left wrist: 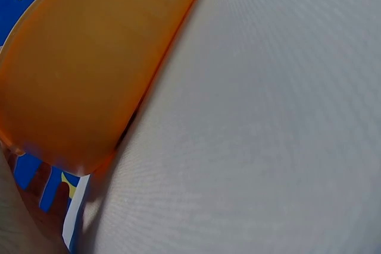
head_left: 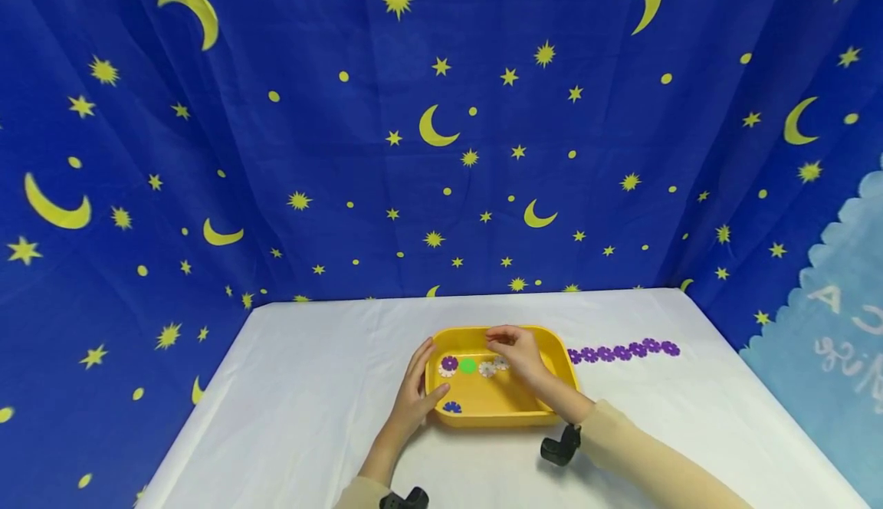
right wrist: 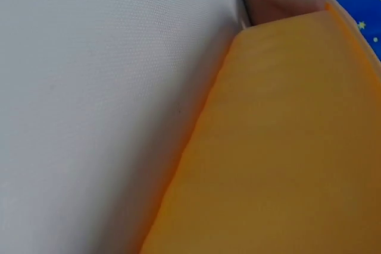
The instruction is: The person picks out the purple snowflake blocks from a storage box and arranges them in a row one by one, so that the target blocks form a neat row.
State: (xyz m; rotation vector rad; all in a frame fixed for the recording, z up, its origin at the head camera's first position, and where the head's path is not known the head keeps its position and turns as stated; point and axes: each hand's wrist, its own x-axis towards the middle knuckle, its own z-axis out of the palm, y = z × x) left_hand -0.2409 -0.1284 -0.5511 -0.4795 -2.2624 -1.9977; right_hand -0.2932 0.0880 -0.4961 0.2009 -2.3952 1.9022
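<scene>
A yellow plastic tub (head_left: 497, 418) stands on the white table. At its left end my left hand (head_left: 411, 398) rests against the tub, fingers extended along the outside and thumb at the rim. My right hand (head_left: 519, 352) is over the tub's far inner side with bent fingers; whether anything is between the fingertips is too small to tell. Inside the tub are a purple flower-shaped disc (head_left: 450, 363), a green disc (head_left: 467, 366), a blue one (head_left: 451, 407) and white ones (head_left: 487, 369). The left wrist view shows the tub's outer wall (left wrist: 101, 69).
To the tub's right, a chain of several purple flower-shaped discs (head_left: 622, 352) lies on the white tablecloth (head_left: 310, 409). Blue cloth (head_left: 441, 172) with yellow moons and stars hangs behind and at the sides. A light-blue panel (head_left: 838, 287) hangs at right.
</scene>
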